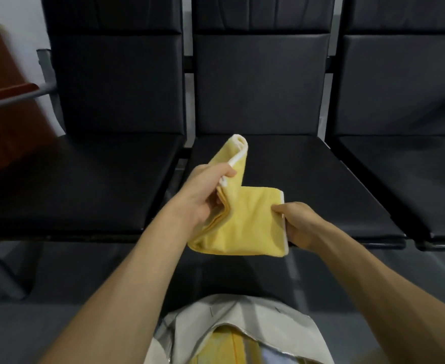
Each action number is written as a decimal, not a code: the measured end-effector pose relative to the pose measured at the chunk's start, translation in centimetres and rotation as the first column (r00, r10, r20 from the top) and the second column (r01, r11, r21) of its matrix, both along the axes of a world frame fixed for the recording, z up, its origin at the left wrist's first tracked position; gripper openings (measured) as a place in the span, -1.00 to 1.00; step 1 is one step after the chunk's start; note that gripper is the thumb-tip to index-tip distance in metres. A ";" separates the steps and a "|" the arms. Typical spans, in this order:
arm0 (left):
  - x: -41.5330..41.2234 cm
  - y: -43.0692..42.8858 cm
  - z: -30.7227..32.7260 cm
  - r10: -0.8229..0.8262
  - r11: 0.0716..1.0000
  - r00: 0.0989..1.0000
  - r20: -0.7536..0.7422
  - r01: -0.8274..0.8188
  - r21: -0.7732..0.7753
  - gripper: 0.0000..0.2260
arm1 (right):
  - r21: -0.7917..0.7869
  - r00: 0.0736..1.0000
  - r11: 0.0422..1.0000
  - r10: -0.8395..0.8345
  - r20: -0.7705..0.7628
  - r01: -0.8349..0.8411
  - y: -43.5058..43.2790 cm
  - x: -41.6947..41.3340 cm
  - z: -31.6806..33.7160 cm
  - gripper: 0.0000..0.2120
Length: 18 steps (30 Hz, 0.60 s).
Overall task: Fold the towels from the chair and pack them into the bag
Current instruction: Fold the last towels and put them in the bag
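Currently left hand [205, 197] and right hand [298, 225] pinch yellow towel [247, 219], flap pointing away

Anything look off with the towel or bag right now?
Only the yellow towel: its fold is uneven, with one white-edged corner curling up past the left hand instead of lying flat. The right hand pinches the opposite edge. The bag is open, nothing spilled.

The bottom edge cuts off the bag [205, 317]; the towel [247, 222] hides fingers of the right hand [304, 227].
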<state>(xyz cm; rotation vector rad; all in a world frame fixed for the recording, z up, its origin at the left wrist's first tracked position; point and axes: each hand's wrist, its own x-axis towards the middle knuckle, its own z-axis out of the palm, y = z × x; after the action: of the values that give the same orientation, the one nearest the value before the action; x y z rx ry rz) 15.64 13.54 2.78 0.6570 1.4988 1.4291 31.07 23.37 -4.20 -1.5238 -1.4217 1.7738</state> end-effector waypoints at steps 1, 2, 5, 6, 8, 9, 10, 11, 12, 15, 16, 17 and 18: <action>0.8 0.7 -0.4 -0.035 0.999 0.998 -0.053 0.034 -0.019 -0.96 | -0.022 0.999 0.999 -0.026 -0.036 0.026 -0.1 0.2 0.2 -0.70; 1.6 1.4 -0.8 -0.072 0.997 0.989 -0.128 0.067 -0.045 -0.96 | -0.046 0.995 0.998 -0.049 -0.087 0.046 -0.2 0.3 0.4 -0.70; 3.8 2.9 -2.5 -0.223 0.972 0.911 -0.346 0.183 -0.146 -0.86 | -0.122 0.967 0.993 -0.027 -0.254 -0.004 0.1 0.9 0.2 -0.55; 4.5 3.3 -3.2 -0.277 0.957 0.883 -0.380 0.220 -0.187 -0.82 | -0.127 0.960 0.991 -0.003 -0.280 -0.034 0.4 1.1 0.0 -0.47; 5.4 3.8 -4.1 -0.376 0.920 0.820 -0.432 0.274 -0.281 -0.79 | -0.138 0.956 0.987 0.039 -0.291 -0.082 0.8 1.4 -0.3 -0.34; 5.7 3.9 -4.3 -0.396 0.910 0.806 -0.440 0.278 -0.309 -0.78 | -0.143 0.958 0.986 0.042 -0.285 -0.086 0.9 1.4 -0.3 -0.31; 5.7 3.9 -4.4 -0.386 0.910 0.825 -0.412 0.269 -0.315 -0.77 | -0.142 0.959 0.986 0.043 -0.279 -0.085 1.0 1.3 -0.4 -0.29; 5.6 3.8 -4.2 -0.359 0.916 0.866 -0.349 0.255 -0.311 -0.77 | -0.137 0.962 0.987 0.039 -0.271 -0.079 1.2 1.2 -0.4 -0.28; 5.5 3.6 -4.0 -0.318 0.928 0.907 -0.276 0.237 -0.289 -0.76 | -0.132 0.967 0.988 0.041 -0.253 -0.076 1.2 1.0 -0.4 -0.27; 4.2 2.5 -3.4 -0.217 0.967 0.948 -0.233 0.176 -0.185 -0.69 | -0.074 0.983 0.992 0.087 -0.160 -0.100 1.0 0.6 -0.3 -0.34; 3.5 2.1 -3.3 -0.170 0.981 0.956 -0.241 0.141 -0.133 -0.68 | -0.021 0.991 0.995 0.097 -0.096 -0.100 0.6 0.4 -0.2 -0.43; 2.8 1.8 -3.3 -0.111 0.992 0.964 -0.241 0.093 -0.087 -0.70 | 0.050 0.994 0.994 0.103 -0.030 -0.101 0.3 0.1 -0.2 -0.54; 2.1 1.6 -3.2 -0.046 0.998 0.970 -0.237 0.034 -0.053 -0.73 | 0.130 0.995 0.986 0.103 0.015 -0.104 0.1 -0.1 -0.3 -0.63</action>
<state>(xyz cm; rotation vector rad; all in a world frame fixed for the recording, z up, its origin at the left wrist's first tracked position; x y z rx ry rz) 17.75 15.10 -0.42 0.8479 1.6905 1.3145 30.96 23.44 -4.50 -1.4149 -1.6145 1.6972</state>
